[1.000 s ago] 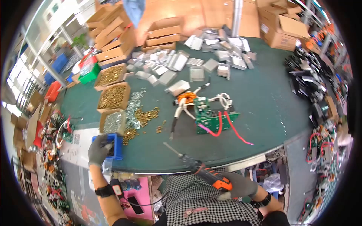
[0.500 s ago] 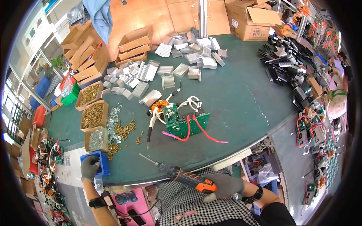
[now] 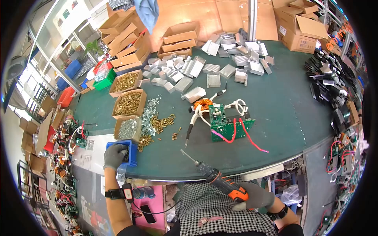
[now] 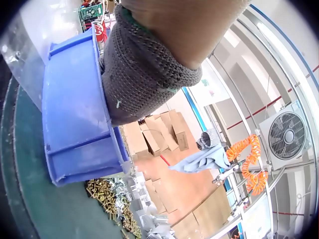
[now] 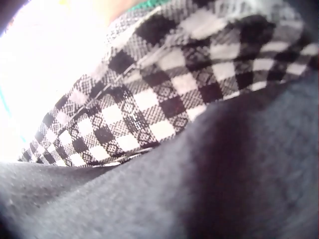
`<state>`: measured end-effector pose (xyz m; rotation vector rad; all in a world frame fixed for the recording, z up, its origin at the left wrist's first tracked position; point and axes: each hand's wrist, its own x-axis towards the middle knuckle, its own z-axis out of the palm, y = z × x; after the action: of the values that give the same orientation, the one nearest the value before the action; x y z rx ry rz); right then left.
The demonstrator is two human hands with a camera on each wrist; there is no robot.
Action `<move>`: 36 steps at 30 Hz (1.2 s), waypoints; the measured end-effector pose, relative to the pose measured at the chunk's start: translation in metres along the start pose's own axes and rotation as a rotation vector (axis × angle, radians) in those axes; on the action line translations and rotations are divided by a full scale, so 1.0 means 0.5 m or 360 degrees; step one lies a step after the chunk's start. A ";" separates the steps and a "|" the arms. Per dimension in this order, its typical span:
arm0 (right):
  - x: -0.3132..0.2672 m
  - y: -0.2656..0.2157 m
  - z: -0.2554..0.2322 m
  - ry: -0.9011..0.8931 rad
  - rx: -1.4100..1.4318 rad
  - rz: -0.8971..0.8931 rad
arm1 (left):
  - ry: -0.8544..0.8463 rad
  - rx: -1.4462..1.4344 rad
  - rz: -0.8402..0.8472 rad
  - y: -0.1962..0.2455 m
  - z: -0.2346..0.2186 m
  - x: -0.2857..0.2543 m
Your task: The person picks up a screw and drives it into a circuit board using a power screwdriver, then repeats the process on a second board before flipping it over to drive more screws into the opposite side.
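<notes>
My gloved left hand (image 3: 115,156) reaches into a small blue plastic bin (image 3: 134,152) at the table's front left edge. In the left wrist view the bin's side wall (image 4: 75,109) hides the fingers, and I cannot tell whether they hold anything. My gloved right hand (image 3: 256,196) grips an orange and black power screwdriver (image 3: 225,185) in front of the checked apron, its long bit pointing up and left over the table edge. Beyond the bit stands a green circuit board (image 3: 226,133) with red leads, white cables and an orange-wound coil (image 3: 203,104).
Cardboard trays of brass screws (image 3: 128,103) and silvery hardware (image 3: 128,129) line the left, with loose brass pieces (image 3: 162,123) beside them. Aluminium heat sinks (image 3: 194,67) spread across the back. Black parts (image 3: 328,78) pile up at the right.
The head view swung right, then back left. My left hand stays in the blue bin, and my right hand keeps its grip on the power screwdriver.
</notes>
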<state>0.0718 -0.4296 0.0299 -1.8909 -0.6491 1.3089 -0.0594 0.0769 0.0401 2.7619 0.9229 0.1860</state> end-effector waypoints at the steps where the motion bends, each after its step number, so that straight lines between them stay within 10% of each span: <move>1: 0.000 -0.007 -0.001 0.0003 -0.0006 0.0002 | 0.0006 0.0004 -0.0007 0.002 0.000 -0.001; 13: 0.005 -0.045 -0.007 -0.0031 -0.0032 0.0069 | 0.0261 -0.0011 -0.0202 0.052 -0.057 0.050; 21: 0.009 -0.041 0.007 0.0015 0.0050 0.0013 | -0.0061 0.0294 -0.0077 0.092 0.012 0.199; 36: 0.014 -0.016 0.018 0.0178 -0.0052 -0.0106 | 0.0140 0.0145 -0.0386 0.067 -0.034 0.135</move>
<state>0.0659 -0.4170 0.0305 -1.9367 -0.6735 1.1486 0.0104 0.0947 0.0683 2.7099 1.3089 0.2305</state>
